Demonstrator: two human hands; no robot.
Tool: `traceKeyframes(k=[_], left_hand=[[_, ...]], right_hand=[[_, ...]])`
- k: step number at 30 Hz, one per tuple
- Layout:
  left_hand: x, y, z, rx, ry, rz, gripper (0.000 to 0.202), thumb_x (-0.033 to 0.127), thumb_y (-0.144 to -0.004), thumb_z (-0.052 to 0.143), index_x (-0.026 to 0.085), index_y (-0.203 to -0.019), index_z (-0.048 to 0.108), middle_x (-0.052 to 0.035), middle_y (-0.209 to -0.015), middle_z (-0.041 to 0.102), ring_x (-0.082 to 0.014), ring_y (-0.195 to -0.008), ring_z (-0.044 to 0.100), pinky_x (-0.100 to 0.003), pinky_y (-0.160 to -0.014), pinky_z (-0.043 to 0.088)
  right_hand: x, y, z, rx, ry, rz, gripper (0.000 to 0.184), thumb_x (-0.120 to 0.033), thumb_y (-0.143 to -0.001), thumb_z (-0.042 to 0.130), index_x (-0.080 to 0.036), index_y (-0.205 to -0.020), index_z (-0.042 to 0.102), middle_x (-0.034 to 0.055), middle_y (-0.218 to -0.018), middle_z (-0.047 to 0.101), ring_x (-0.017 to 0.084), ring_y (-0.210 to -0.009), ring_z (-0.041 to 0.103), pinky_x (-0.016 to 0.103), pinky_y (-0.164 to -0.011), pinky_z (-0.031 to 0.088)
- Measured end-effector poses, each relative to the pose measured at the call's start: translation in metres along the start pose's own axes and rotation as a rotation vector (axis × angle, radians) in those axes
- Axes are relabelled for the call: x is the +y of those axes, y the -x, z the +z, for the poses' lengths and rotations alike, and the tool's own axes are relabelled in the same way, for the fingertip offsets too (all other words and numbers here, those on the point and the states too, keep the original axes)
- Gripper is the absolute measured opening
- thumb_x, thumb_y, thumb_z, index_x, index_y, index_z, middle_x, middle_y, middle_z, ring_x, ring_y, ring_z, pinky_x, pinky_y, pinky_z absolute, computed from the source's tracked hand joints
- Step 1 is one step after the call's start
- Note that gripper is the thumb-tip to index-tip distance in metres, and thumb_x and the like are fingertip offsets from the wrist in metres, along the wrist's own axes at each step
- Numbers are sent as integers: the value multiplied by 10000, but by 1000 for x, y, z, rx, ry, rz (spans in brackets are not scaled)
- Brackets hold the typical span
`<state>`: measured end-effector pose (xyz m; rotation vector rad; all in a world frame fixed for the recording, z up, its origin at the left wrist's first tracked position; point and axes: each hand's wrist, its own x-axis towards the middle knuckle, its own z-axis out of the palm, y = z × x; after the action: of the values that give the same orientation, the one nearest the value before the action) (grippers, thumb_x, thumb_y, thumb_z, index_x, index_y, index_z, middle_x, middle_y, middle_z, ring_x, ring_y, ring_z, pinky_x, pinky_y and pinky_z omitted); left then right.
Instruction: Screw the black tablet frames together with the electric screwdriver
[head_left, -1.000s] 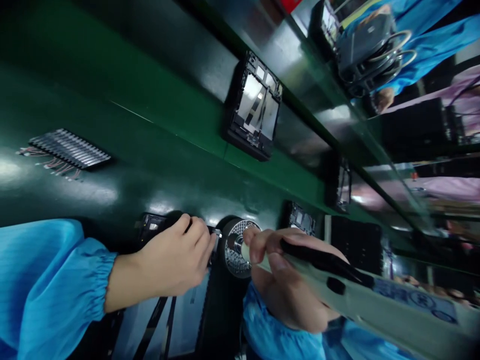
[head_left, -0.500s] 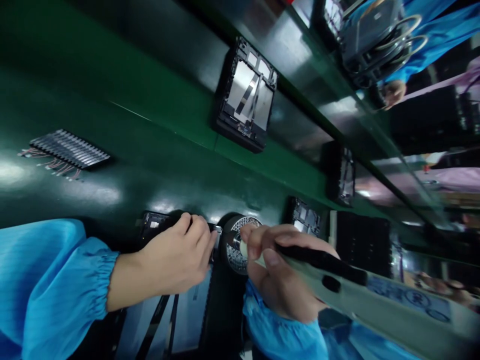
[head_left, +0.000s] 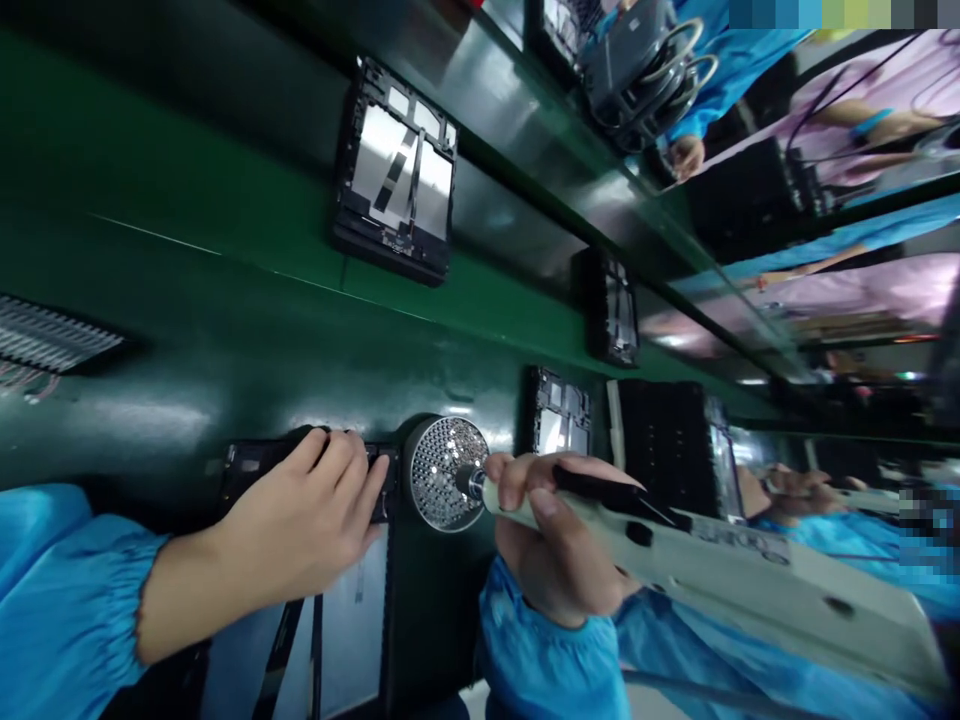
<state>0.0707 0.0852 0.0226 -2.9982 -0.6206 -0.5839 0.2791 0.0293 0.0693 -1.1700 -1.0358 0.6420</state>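
My left hand (head_left: pixel 289 515) lies on the upper part of an opened tablet (head_left: pixel 352 640), its fingers bent over the black top edge. The spot under the fingers is hidden. In my right hand (head_left: pixel 559 530) is a pale electric screwdriver (head_left: pixel 757 590) with a black lever, held at a slant. Its dark tip reaches over a round metal tin (head_left: pixel 415 480) that has a perforated, dimpled inside and many small screws heaped on one side. Whether the tip touches a screw cannot be made out. The tin stands just right of the tablet.
More opened tablets (head_left: pixel 397 175) lie along the green bench (head_left: pixel 247 340), one (head_left: pixel 559 415) beyond the tin. A strip of parts with wires (head_left: pixel 49 335) sits at left. A black box-like stack (head_left: pixel 660 435) stands at right. Across the bench, co-workers' hands (head_left: pixel 686 157) and sleeves show.
My view has turned right, so the bench things shift left. The screwdriver has drawn back rightward from the tin, uncovering more of it. The left hand stays on the tablet.
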Motion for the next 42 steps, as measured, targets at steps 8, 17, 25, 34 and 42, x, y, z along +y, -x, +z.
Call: traceKeyframes(k=[8,17,25,34,42], left_hand=[[-1,-1,-2,-16,-10,13,494,456,-957,545,72,-1208,727,-203,-1044,751,-356,-967,676,-459,-826,511],[-1,-1,-1,-9,3,4,470,418,-979,510,63,-1195,731,-203,-1047,751,-348,-979,679,-453,-834,513],[-1,0,1,-32,7,40,506,432,-981,524,32,-1235,702,-221,-1057,742,-369,-990,674,-475,-813,518],[0,0,0,-15,40,19,495,450,-948,574,53,-1200,729,-207,-1021,742,-357,-947,665,-460,-765,523],[1,-1,1,-35,48,18,456,422,-969,537,79,-1191,740,-201,-1038,737,-358,-955,657,-476,-784,507]], right_hand=[[5,-1,5,-16,-8,-22,277,-88,-780,645,-192,-1025,723,-34,-700,622,101,-548,605,334,-640,530],[7,0,5,-9,21,-26,286,-87,-773,643,-212,-1017,724,-36,-703,625,107,-546,601,344,-641,530],[-37,-1,20,-148,85,65,349,-64,-808,647,-273,-1076,729,-45,-750,616,117,-609,615,366,-679,554],[-31,12,47,-288,130,108,382,-42,-844,593,-280,-1132,671,-33,-785,569,122,-625,582,400,-692,533],[-33,14,47,-298,194,139,333,-53,-842,611,-285,-1074,662,-20,-754,578,156,-660,594,377,-656,534]])
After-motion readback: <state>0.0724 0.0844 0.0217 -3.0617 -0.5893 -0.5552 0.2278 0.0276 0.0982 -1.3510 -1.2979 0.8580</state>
